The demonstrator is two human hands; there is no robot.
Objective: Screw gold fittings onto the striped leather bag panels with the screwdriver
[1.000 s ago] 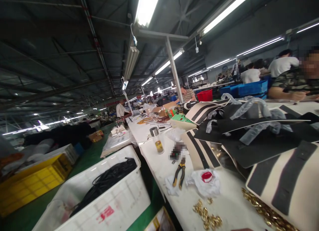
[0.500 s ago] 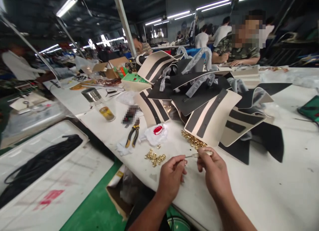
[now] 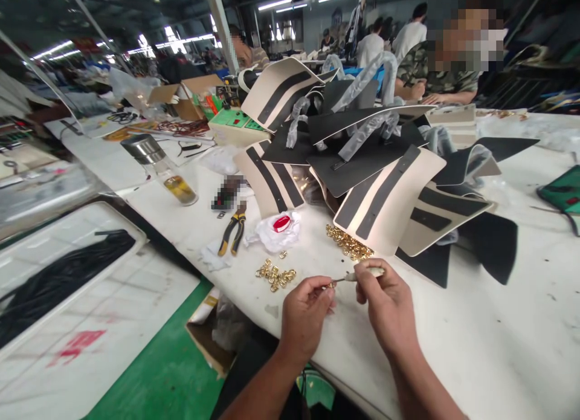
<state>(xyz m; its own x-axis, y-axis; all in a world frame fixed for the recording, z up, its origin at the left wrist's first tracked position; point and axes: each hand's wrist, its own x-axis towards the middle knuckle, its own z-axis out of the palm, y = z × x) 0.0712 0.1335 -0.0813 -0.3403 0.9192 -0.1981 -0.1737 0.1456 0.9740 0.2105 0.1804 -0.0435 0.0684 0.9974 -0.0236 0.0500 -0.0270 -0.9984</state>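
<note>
My right hand (image 3: 387, 299) grips the pale handle of a small pointed tool (image 3: 365, 274), whose thin metal shaft points left. The tip meets a small gold metal piece (image 3: 333, 284) pinched between the thumb and fingers of my left hand (image 3: 306, 314). Just left of my left hand lies a small group of gold pieces (image 3: 275, 276) on the white table (image 3: 453, 335). A larger pile of gold pieces (image 3: 348, 243) sits beyond my hands, at the edge of the beige and black panels (image 3: 389, 202).
Pliers (image 3: 232, 231), crumpled white paper with a red item (image 3: 281, 224), and a glass bottle (image 3: 181, 190) stand or lie to the left. A white tray (image 3: 104, 299) with black cords is at far left. A person in a camouflage shirt (image 3: 453, 75) sits across the table.
The view has shifted slightly, so the table's items appear a little to the left and higher. Both hands keep their holds, with the tool's tip still at my left fingertips.
</note>
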